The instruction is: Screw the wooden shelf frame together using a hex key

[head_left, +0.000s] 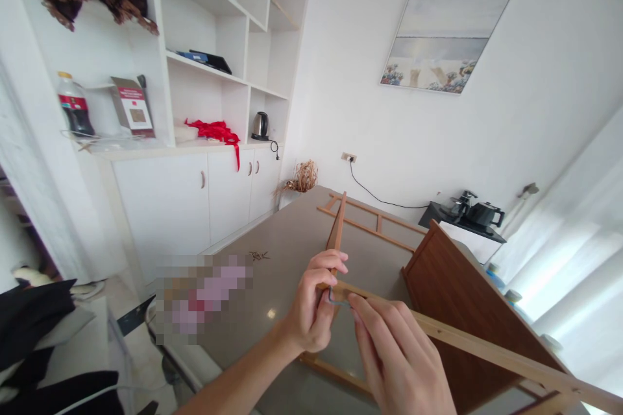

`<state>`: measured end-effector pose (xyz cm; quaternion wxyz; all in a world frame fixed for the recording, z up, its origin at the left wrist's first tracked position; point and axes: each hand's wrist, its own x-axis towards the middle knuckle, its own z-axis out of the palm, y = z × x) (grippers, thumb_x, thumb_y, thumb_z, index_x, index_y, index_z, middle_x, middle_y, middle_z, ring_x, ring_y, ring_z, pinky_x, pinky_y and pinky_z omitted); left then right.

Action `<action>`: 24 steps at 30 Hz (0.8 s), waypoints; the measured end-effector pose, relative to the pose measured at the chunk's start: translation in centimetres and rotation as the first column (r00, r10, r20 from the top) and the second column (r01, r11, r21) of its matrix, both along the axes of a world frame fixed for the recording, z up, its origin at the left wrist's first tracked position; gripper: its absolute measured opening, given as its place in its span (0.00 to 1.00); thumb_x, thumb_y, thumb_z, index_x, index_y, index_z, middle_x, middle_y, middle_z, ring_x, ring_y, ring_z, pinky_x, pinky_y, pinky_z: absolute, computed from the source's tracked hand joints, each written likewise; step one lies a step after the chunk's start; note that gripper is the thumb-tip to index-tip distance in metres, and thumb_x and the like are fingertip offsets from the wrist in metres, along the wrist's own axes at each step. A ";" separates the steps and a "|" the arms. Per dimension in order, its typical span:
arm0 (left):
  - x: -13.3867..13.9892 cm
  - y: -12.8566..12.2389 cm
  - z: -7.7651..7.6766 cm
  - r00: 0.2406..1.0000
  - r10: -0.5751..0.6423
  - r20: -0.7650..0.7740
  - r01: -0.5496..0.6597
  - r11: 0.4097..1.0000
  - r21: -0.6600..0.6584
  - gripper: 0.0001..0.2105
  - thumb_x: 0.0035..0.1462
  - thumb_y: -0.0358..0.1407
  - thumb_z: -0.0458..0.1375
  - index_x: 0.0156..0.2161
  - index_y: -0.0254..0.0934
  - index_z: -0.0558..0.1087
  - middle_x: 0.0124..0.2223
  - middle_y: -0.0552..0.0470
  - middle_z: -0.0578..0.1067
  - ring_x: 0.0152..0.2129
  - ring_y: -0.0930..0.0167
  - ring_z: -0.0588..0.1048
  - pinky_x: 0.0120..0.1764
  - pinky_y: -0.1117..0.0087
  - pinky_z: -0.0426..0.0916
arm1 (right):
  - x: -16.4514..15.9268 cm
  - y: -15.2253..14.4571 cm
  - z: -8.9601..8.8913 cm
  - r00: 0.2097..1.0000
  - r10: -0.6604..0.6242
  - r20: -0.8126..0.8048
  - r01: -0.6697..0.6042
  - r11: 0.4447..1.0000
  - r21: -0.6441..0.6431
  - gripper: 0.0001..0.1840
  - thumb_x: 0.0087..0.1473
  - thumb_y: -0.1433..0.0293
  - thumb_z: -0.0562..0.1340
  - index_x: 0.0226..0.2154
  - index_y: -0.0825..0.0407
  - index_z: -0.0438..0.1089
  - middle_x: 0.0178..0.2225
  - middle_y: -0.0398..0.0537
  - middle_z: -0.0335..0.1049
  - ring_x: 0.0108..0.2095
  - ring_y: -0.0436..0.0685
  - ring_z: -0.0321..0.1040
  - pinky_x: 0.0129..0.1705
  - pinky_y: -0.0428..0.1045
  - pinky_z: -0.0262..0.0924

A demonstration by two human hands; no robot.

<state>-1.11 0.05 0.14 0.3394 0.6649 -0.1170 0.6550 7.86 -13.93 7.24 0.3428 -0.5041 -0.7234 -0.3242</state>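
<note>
My right hand [396,350] pinches the end of a small bent hex key [339,302] between thumb and fingers. The key's short arm meets the corner of a wooden frame [457,336]. My left hand [314,308] wraps round that same corner, where an upright wooden piece [337,230] joins the long rail. The screw head under the key is hidden by my fingers. Behind the rail, a reddish-brown wooden panel [467,292] stands tilted on the table. A ladder-like wooden frame [379,224] lies flat farther back.
Several small screws [259,255] lie in a pile on the grey table [277,272]. Left of them is a pixelated patch [204,298]. White shelves [207,78] line the left wall. A dark stand with a black kettle [484,214] is beyond the table at the right.
</note>
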 end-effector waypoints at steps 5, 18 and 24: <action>-0.7 0.3 0.5 0.999 0.023 -0.034 -0.021 0.998 0.053 0.12 0.69 0.32 0.45 0.56 0.40 0.58 0.52 0.38 0.72 0.58 0.54 0.68 0.56 0.39 0.64 | 0.5 -0.1 0.5 0.998 0.051 -0.041 -0.052 0.998 -0.024 0.14 0.61 0.81 0.58 0.48 0.57 0.70 0.38 0.52 0.73 0.34 0.52 0.67 0.37 0.48 0.64; -5.6 2.7 4.8 0.920 0.104 -0.378 -0.016 0.974 0.228 0.10 0.69 0.29 0.49 0.51 0.38 0.67 0.51 0.42 0.80 0.56 0.62 0.74 0.58 0.54 0.67 | 1.6 0.8 0.6 0.979 0.129 -0.160 -0.111 0.987 0.115 0.15 0.58 0.83 0.62 0.47 0.57 0.71 0.34 0.49 0.72 0.34 0.51 0.68 0.37 0.48 0.65; -7.9 13.6 7.5 0.561 0.109 -0.820 -0.281 0.958 -0.064 0.19 0.72 0.45 0.42 0.57 0.36 0.63 0.52 0.43 0.77 0.52 0.65 0.74 0.58 0.60 0.64 | 1.5 -0.1 0.7 0.977 0.086 -0.195 -0.055 0.985 0.161 0.13 0.55 0.80 0.64 0.42 0.52 0.73 0.29 0.46 0.73 0.29 0.52 0.71 0.31 0.49 0.67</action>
